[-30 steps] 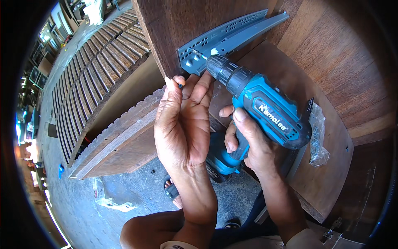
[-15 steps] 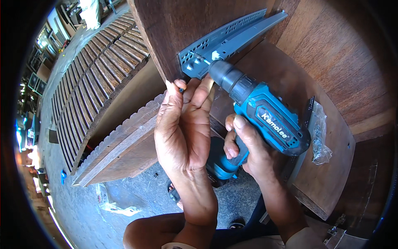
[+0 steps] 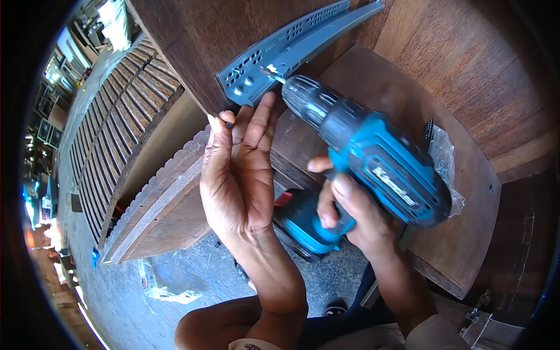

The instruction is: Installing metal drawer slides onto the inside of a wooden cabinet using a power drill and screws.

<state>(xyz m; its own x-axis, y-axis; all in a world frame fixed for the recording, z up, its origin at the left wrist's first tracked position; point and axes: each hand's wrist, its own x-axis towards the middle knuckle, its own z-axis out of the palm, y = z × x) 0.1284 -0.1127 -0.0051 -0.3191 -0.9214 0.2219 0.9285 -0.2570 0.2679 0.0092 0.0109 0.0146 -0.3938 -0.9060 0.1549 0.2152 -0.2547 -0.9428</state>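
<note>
My right hand (image 3: 364,216) is wrapped round the grip of a blue and black cordless drill (image 3: 388,163), with the index finger stretched out near the trigger. The drill's bit (image 3: 272,74) points up and left, in front of a grey metal drawer slide (image 3: 280,49) that lies along a dark wooden panel (image 3: 192,41). Whether the bit touches the slide I cannot tell. Palm up below the slide's near end, my left hand (image 3: 242,169) pinches a small dark screw (image 3: 228,124) between thumb and index finger. Its other fingers reach up towards the slide.
A slatted wooden piece (image 3: 116,128) and a scallop-edged wooden panel (image 3: 169,204) stand on the left. Right of the drill, a clear plastic bag (image 3: 448,163) lies on a wooden board (image 3: 461,245). Another plastic wrapper (image 3: 166,291) is on the concrete floor (image 3: 125,280).
The drill has drawn back to the right relative to the slide and tilted, its body blurred. My left hand keeps its pinch on the screw. The view has shifted, so the slide appears further left.
</note>
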